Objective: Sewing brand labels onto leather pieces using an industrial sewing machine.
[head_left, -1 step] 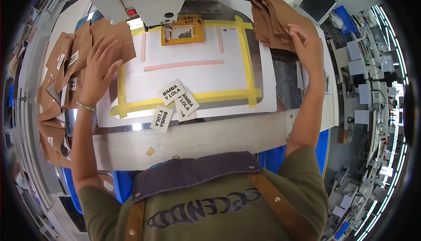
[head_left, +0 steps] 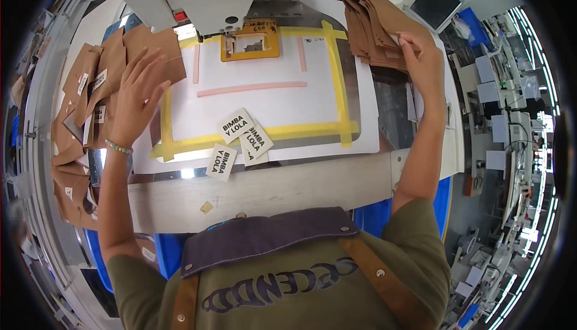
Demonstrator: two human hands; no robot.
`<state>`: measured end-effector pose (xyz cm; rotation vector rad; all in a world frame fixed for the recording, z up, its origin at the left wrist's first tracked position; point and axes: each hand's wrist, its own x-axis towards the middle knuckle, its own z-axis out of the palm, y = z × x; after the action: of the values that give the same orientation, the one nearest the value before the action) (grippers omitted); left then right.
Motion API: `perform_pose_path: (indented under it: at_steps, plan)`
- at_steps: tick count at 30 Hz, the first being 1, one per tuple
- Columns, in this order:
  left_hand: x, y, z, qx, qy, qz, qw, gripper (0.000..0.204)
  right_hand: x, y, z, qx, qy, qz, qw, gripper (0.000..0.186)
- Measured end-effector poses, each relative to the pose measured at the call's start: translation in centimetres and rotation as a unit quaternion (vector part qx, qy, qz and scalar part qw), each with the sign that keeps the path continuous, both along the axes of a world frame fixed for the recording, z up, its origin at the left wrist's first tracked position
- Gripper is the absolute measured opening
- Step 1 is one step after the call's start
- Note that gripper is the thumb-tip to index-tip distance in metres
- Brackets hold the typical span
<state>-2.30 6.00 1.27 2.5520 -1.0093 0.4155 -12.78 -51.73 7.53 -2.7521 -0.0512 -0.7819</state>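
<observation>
My left hand [head_left: 140,99] has its fingers spread at the inner edge of the brown fabric pieces [head_left: 135,45] on the left, several with cream labels [head_left: 100,79]. It holds nothing. My right hand [head_left: 425,66] is at the near right corner of a stack of brown fabric pieces [head_left: 378,27], thumb and forefinger pinching the edge of the top piece. Between my hands lies a white sheet [head_left: 264,111] framed with yellow tape [head_left: 300,130] and marked with pink strips [head_left: 252,89]. Square cream labels [head_left: 235,126] overlap at its near edge, with one label [head_left: 222,162] beside them.
A sewing machine head [head_left: 207,0] overhangs the far side, above a yellow clamp frame [head_left: 274,51]. A dark-screened monitor [head_left: 434,1] stands at the far right. Along the near edge runs a pale metal bar [head_left: 288,193]. Blue bins [head_left: 168,252] sit below the table.
My right hand has shifted very slightly to the right, still at the corner of the stack. Nothing else has visibly moved.
</observation>
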Motion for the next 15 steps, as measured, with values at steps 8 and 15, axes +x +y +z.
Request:
perform_pose_path:
  at_steps: [8,15]
  plan:
    - [-4.7,-11.7,2.5,-0.151,0.022,-0.175,0.973,0.051,2.5,10.1,-0.7,-0.177,-0.147,0.169,0.958,0.012]
    - [-5.0,-17.6,-1.2,-0.116,0.018,-0.178,0.977,0.062,-0.1,16.9,-6.7,-0.138,0.009,0.260,0.956,0.020]
